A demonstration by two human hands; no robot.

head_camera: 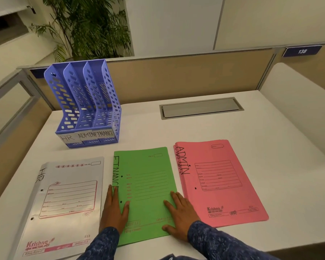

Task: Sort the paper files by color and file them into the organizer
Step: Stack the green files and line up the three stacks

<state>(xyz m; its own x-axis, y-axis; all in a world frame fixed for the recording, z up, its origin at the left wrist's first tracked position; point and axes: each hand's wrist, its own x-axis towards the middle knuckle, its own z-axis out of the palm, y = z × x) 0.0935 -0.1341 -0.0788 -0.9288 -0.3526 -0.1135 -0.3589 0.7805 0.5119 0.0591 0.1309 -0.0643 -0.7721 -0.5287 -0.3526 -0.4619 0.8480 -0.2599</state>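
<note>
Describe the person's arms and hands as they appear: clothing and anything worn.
Both arms wear long dark blue sleeves with a mottled lighter-blue pattern, reaching to the wrists. The left hand and right hand are bare: no gloves, and no rings or watch can be seen.

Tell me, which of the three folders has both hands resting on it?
The green folder marked FINANCE, in the middle. The left hand and right hand lie flat on it; the white and pink ones lie untouched.

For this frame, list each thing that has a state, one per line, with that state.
organizer: upright, all three slots empty
white HR files: flat on desk, closed, untouched
green FINANCE files: flat, closed, both hands on them
pink ADMIN files: flat, closed, untouched
left hand: open, palm down
right hand: open, palm down
desk cable hatch: shut
</note>
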